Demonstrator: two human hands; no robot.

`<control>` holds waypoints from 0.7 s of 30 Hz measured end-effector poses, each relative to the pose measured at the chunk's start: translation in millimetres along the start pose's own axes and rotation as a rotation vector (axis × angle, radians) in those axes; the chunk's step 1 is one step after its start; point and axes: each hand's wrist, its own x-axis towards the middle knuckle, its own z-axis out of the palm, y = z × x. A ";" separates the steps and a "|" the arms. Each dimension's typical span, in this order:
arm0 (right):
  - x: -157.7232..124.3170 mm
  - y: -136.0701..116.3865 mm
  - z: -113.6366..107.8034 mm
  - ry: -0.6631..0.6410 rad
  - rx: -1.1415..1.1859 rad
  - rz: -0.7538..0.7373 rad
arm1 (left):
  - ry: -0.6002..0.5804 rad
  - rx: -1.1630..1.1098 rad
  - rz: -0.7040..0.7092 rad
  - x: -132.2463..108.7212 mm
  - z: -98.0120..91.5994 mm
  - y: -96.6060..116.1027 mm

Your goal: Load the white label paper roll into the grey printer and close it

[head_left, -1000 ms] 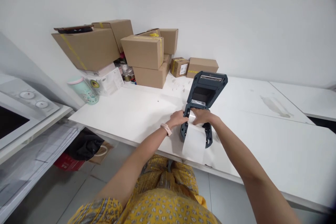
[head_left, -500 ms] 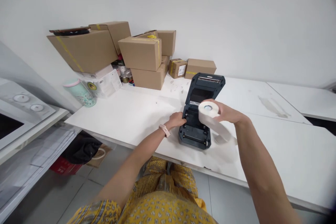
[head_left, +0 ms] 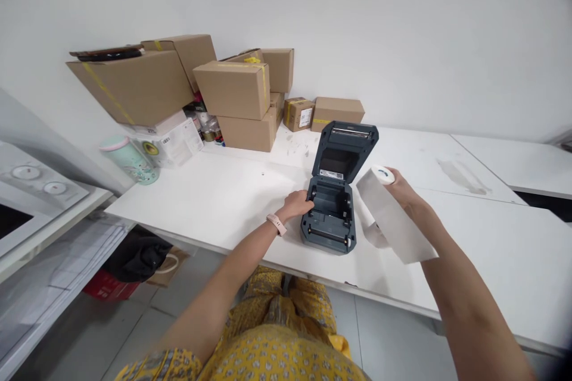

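Note:
A dark label printer (head_left: 329, 232) stands on the white table with its lid (head_left: 346, 141) tilted up and back; no roll sits in its inner bay. My left hand (head_left: 297, 205), a pink band on its wrist, is closed on the printer's left side edge. To the right of the printer, my right hand (head_left: 402, 187) grips a roll of white labels (head_left: 374, 187) above the table. A loose strip hangs from the roll toward my forearm, and more of the paper curls down beside the printer. Some right fingers are hidden behind the roll.
Stacked cardboard boxes (head_left: 236, 92) stand at the back left, with two smaller boxes beside them along the wall. A mint tumbler (head_left: 131, 161) is near a white carton (head_left: 176, 141). At far left is a white microwave (head_left: 40, 190). The table's front edge runs before me.
My right hand has carried the label roll rightward, away from above the printer, and turned it so the loose strip faces me. My left hand keeps its hold on the printer.

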 end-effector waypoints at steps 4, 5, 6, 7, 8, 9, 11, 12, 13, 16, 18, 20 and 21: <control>11.5 25.2 20.1 0.002 -0.029 0.080 | 0.001 -0.011 -0.013 -0.5 0.7 0.0; 12.1 30.0 24.7 -0.007 -0.041 0.089 | 0.002 -0.014 -0.014 -0.6 0.9 -0.2; 11.7 34.0 28.8 -0.015 -0.054 0.094 | 0.002 -0.016 -0.015 -0.6 1.1 -0.4; 10.6 37.2 32.2 -0.024 -0.068 0.096 | 0.001 -0.018 -0.015 -0.6 1.3 -0.7; 8.9 39.4 34.7 -0.032 -0.081 0.093 | 0.001 -0.019 -0.015 -0.5 1.5 -0.9; 6.7 40.8 35.9 -0.041 -0.092 0.087 | 0.001 -0.019 -0.014 -0.4 1.7 -1.2; 1.7 42.0 32.2 -0.064 -0.108 0.074 | 0.002 -0.021 -0.011 -0.1 2.0 -1.5; -1.1 42.3 26.6 -0.082 -0.113 0.072 | 0.003 -0.021 -0.009 0.0 2.1 -1.7; -4.1 42.7 18.6 -0.108 -0.118 0.074 | 0.003 -0.022 -0.006 0.0 2.1 -1.7; -15.9 44.9 -15.1 -0.204 -0.134 0.089 | 0.005 -0.026 -0.003 -0.2 1.8 -1.6; -27.1 45.5 -35.9 -0.312 -0.162 0.085 | 0.007 -0.031 0.000 -0.8 1.6 -1.3; -40.5 43.7 -46.9 -0.477 -0.202 0.056 | 0.008 -0.040 0.003 -1.8 1.4 -0.9; -47.4 41.9 -48.0 -0.566 -0.226 0.043 | 0.009 -0.044 0.001 -2.5 1.3 -0.5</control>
